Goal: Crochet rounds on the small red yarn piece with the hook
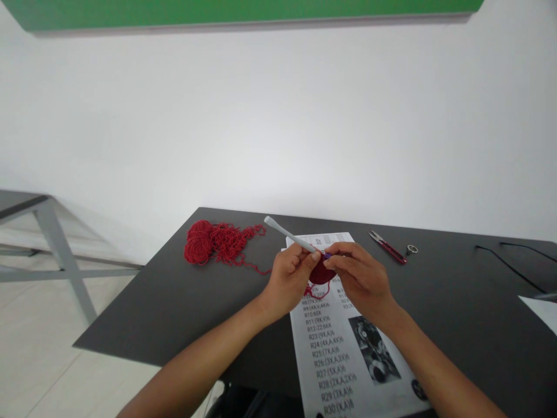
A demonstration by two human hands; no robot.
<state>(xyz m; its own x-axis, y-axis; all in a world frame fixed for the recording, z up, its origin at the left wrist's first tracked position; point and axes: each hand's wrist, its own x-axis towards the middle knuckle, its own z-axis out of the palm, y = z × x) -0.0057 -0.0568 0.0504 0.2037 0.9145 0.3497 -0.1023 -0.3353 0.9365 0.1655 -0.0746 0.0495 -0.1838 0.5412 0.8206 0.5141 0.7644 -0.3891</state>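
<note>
My left hand (290, 277) is closed on a dark red crochet piece (322, 273), its thumb lying on the work. A crochet hook with a pale grey handle (285, 231) runs from this grip up to the left. Opposite, my right hand (363, 276) pinches a small purple stitch marker (326, 255) at the upper edge of the crochet piece, thumb and index finger together. The hook's tip is hard to make out between the fingers. Loose red yarn dangles below the piece, and a strand trails left to a tangled red yarn ball (199, 242).
Under my hands lies a printed pattern sheet (322, 354) with row notes and a photo. Red thread snips (389, 247) and a small metal ring (412, 249) lie on the dark table (195, 307). Eyeglasses (513, 268) and white paper (542, 310) are at the right.
</note>
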